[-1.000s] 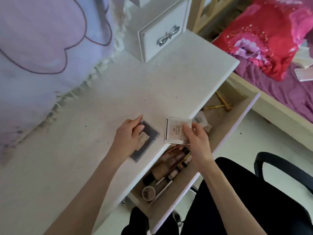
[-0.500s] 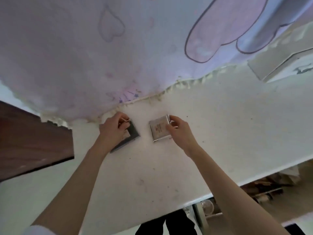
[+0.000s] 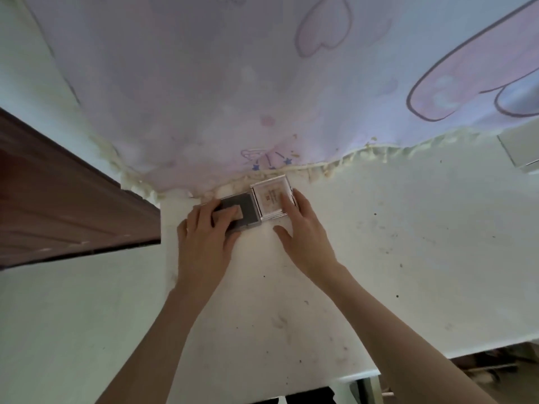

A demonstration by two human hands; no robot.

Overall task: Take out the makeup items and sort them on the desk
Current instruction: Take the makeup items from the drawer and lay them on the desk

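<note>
Hands (image 3: 204, 246) (image 3: 303, 231) press two compacts (image 3: 248, 209) (image 3: 269, 199); labels perhaps unreadable, partly covered.

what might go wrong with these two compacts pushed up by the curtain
The clear square plastic compact and dark grey square compact sit at the white desk's back edge, against the pastel printed curtain; pushed further, they could slide under it. The left hand and right hand press flat, so either compact could skid.

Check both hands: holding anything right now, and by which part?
Nothing is lifted. The left hand rests flat-fingered on top of the dark compact; the right hand presses straight fingers on the clear compact lid. Both lie on the desk.
</note>
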